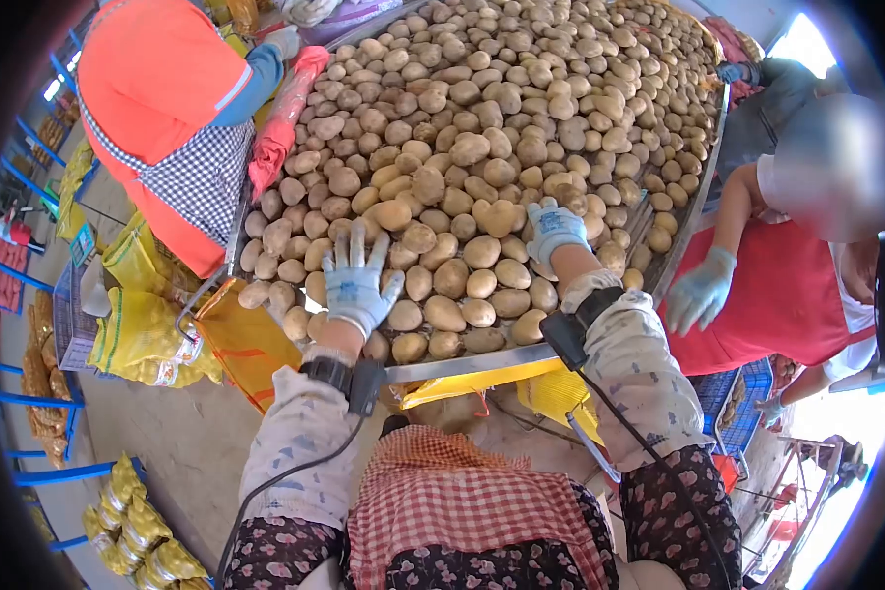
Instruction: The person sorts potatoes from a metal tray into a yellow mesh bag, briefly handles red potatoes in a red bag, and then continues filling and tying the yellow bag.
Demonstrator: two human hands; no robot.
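Note:
A thick layer of potatoes (449, 278) covers the sorting table, whose metal front rim (462, 366) runs before my body. My left hand (357, 287), in a pale blue glove, lies spread over potatoes near the front left, fingers apart and pointing away from me. Farther right, my right hand (558, 234), in a similar glove, rests against potatoes with its fingers stretched forward and its thumb side toward the middle. Neither hand has a potato enclosed in it. The palms are turned down and out of sight.
A person in an orange top (157, 79) stands at the left edge, another in a red apron (757, 305) at the right, a gloved hand (700, 290) beside the rim. Yellow mesh sacks (157, 329) and a blue crate (747, 403) flank the table. Cables hang from both my wrists.

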